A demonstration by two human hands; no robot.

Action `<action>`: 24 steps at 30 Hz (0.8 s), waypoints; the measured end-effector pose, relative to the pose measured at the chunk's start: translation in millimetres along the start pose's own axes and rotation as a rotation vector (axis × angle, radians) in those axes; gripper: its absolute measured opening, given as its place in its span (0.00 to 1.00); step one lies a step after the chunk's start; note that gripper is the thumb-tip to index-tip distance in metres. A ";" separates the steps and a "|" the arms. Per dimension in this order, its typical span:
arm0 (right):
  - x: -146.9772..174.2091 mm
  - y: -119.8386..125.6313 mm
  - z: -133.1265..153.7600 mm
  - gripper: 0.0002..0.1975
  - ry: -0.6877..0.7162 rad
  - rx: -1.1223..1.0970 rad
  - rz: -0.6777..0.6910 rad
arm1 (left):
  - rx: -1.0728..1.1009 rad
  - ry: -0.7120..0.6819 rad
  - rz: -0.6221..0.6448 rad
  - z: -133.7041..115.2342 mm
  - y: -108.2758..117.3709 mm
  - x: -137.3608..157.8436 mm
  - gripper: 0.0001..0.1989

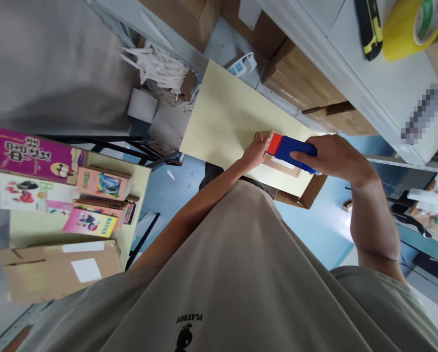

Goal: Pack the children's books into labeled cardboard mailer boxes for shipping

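The person's grey shirt [237, 269] fills the space nearest the body, with both bare arms reaching forward from it. A pale yellow table [222, 112] lies under both hands and runs out beyond the left hand. To the right of the right hand and farther forward is a white shelf [351, 73]. Well to the left of the left hand stands a second table [24, 222], with a large carton [50, 278] on the part closest to the body. Another carton [303, 76] sits beyond the right hand, past the far side of the yellow table. A heap of white strips [163, 68] lies ahead and to the left of the left hand. Several booklets are on the second table, among them a purple one [37, 156].

The right hand [334, 156] is closed around one end of a blue-and-red block [290, 148], thumb across its upper face. The block's red end points toward the left hand [255, 155], just beside those fingers. Under the block, between the hands, is a small cardboard box [284, 166]. The left fingers are bent at its end; whether they grip it I cannot tell. On the shelf, well beyond the right hand, are a roll of yellow tape [398, 32] and a black-and-yellow knife [368, 27].
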State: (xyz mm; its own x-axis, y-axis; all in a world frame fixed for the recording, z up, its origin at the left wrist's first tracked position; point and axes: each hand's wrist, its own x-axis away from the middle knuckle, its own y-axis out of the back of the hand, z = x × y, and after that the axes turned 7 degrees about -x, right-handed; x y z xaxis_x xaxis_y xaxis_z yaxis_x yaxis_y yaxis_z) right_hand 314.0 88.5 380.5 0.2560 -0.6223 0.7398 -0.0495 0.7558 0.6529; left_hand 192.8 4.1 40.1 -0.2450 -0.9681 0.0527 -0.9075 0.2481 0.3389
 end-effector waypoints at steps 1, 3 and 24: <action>0.5 1.3 -3.8 0.29 0.001 0.007 0.009 | -0.031 0.016 0.014 -1.9 3.0 -0.3 0.24; 1.5 3.7 -14.0 0.30 0.007 0.029 0.025 | -0.077 0.051 0.047 -6.3 10.4 0.2 0.24; -38.9 -54.1 -170.1 0.26 0.151 -0.026 0.069 | -0.202 0.317 -0.346 -15.0 -7.2 12.1 0.15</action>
State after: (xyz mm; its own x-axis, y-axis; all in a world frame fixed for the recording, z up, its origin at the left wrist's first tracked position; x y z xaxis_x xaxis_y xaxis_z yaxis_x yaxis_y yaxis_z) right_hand 470.9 106.5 288.8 0.3956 -0.5322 0.7485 -0.0478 0.8020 0.5955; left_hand 201.5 -9.9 52.4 0.2022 -0.9633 0.1764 -0.8253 -0.0706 0.5603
